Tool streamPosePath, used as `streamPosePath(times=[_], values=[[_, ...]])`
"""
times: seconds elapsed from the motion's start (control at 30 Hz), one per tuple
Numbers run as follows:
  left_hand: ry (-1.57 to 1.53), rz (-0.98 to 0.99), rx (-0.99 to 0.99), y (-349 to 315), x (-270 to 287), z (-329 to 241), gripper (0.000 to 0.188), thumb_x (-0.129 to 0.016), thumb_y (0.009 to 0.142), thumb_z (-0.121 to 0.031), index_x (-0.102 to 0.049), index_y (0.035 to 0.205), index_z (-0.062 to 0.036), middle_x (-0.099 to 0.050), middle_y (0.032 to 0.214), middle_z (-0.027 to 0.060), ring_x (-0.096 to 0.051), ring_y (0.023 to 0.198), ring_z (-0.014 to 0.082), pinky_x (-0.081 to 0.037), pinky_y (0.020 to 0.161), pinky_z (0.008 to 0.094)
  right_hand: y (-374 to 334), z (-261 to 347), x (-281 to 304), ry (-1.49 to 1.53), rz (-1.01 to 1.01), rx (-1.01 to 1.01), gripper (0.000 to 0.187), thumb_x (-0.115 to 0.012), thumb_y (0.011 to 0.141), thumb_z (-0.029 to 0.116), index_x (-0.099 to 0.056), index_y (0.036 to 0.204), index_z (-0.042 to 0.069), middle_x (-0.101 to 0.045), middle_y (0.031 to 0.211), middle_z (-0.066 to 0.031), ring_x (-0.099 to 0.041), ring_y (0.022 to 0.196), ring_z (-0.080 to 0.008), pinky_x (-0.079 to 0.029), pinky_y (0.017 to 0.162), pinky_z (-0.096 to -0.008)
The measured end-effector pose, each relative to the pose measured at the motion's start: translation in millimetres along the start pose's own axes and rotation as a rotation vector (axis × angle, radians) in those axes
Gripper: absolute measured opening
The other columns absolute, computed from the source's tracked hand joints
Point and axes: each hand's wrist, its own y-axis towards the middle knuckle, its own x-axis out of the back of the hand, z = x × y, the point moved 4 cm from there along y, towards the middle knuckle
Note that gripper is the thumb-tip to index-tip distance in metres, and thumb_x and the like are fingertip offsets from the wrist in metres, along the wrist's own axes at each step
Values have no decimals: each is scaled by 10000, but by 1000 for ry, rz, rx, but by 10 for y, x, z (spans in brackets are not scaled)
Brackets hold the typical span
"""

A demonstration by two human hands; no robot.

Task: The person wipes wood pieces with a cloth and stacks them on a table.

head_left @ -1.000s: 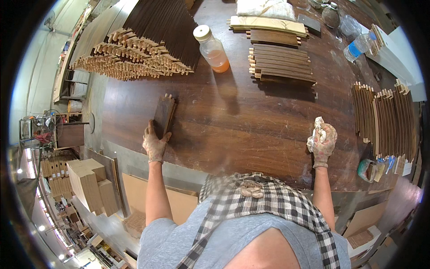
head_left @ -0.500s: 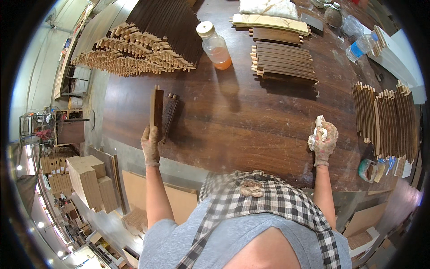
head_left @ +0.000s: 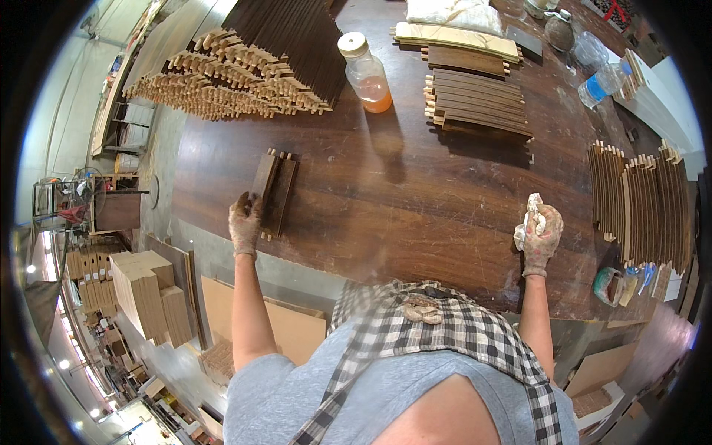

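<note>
Left of the bottle, the left hand is half-curling against a slat, grip unclear; right of it, the right hand is clenching a cloth.

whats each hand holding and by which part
The right hand holds a cloth, bunched in its fist, folds showing on the thumb side. The left hand is at the near end of a board; whether it grips cannot be told.

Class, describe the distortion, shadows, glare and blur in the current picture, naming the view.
Head view: dark curved rim, bent edges on the table; head view: the white-capped bottle throws a shadow toward the wearer; head view: bright lights glare at lower left; head view: a hazy smudge blurs part of the apron.
</note>
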Motion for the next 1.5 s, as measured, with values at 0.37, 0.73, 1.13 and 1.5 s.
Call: streamPosePath(times=[0.37, 0.73, 1.13, 1.5], values=[[264, 86, -15, -150, -76, -359, 956, -925, 652, -314, -480, 1450, -34, -482, 1363, 218, -507, 1227, 407, -455, 1044, 484, -3, -29, -18, 20, -2, -9, 202, -740, 857, 62, -659, 1040, 89, -664, 1095, -77, -605, 1060, -273, -468, 962, -417], [470, 151, -24, -351, -256, -467, 1017, -849, 736, -424, -333, 1548, -93, -497, 1418, 217, -482, 1252, 442, -439, 1041, 513, 43, -16, -52, 79, 10, -70, 212, -741, 848, 69, -685, 1052, 83, -668, 1103, -79, -604, 1063, -271, -465, 970, -412], [-17, 239, -733, -948, -944, -1825, 608, -744, 824, -48, -547, 1399, -51, -610, 1325, 153, -565, 1229, 324, -470, 1051, 406, 72, 13, -30, 60, 9, -37, 260, -749, 802, 93, -666, 1049, 91, -652, 1117, -92, -584, 1071, -311, -442, 971, -435], [-568, 291, -589, -752, -2537, -2901, 863, -768, 852, -42, -278, 1562, -53, -473, 1395, 137, -545, 1250, 269, -472, 1070, 386, 315, 139, -121, 45, -4, -31, 487, -745, 797, 102, -608, 1264, 99, -660, 1049, -84, -605, 1025, -299, -462, 943, -430]])
